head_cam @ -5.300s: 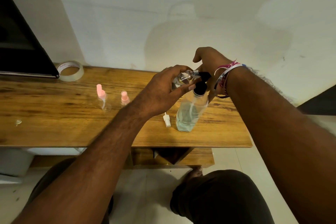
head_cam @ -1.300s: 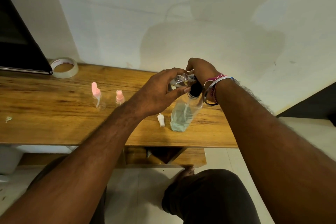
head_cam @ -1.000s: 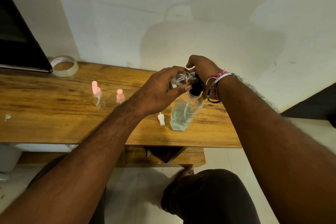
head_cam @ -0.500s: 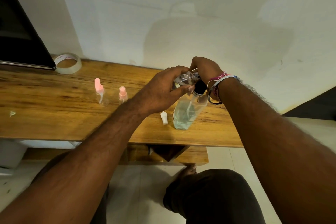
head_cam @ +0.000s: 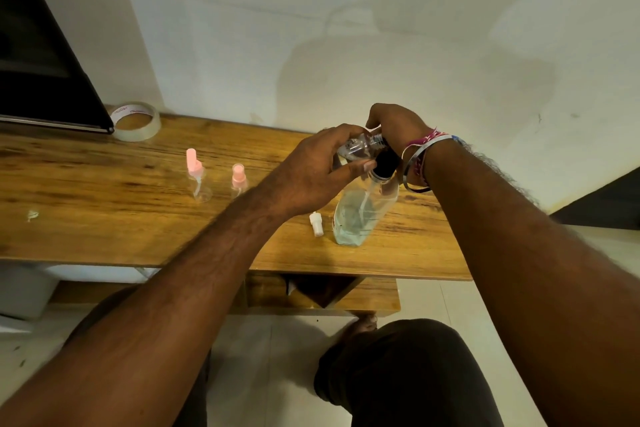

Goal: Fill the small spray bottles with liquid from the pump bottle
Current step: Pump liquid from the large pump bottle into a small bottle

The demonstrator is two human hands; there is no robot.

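Note:
A clear pump bottle (head_cam: 360, 211) with pale blue liquid and a black pump head (head_cam: 386, 161) stands near the wooden table's front edge. My left hand (head_cam: 311, 173) holds a small clear spray bottle (head_cam: 358, 149) sideways, its open neck at the pump spout. My right hand (head_cam: 394, 125) rests curled over the pump head from behind. A small white spray cap (head_cam: 316, 224) lies on the table just left of the pump bottle. Two more small bottles with pink tops (head_cam: 195, 173) (head_cam: 239, 178) stand further left.
A roll of clear tape (head_cam: 136, 120) lies at the back left of the table (head_cam: 104, 204), beside a dark screen (head_cam: 41, 80). A white scrap (head_cam: 32, 215) lies at the left. The wall is close behind; my knee (head_cam: 398, 374) is below the table edge.
Both hands have stayed at the pump head with the small bottle held there. The right hand has bobbed slightly over the pump; the view has shifted a little.

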